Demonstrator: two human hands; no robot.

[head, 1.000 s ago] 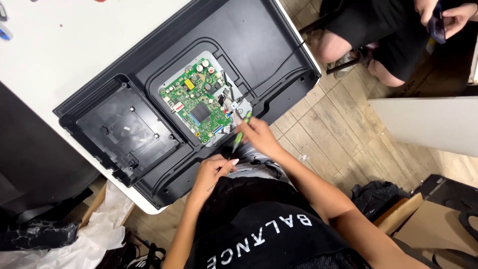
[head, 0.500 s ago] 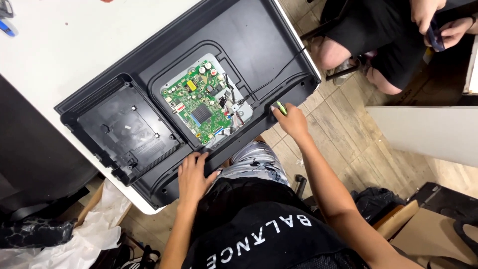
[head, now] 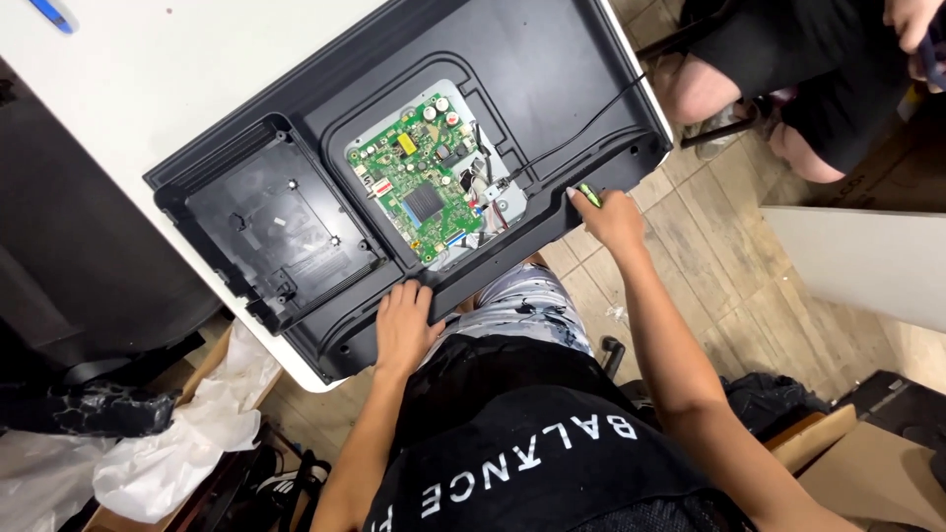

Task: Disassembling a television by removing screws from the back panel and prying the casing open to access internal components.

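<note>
My left hand (head: 402, 330) lies flat and open on the near edge of the black TV back (head: 552, 79). My right hand (head: 613, 217) grips a green tool (head: 589, 195) at that edge, right of the green board (head: 424, 182).

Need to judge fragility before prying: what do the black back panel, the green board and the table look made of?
Back panel: likely moulded plastic, matte black, ribbed recesses. Green board: looks like laminate circuit board, glossy, with soldered components. Table: smooth white top, probably laminate; unsure.
</note>
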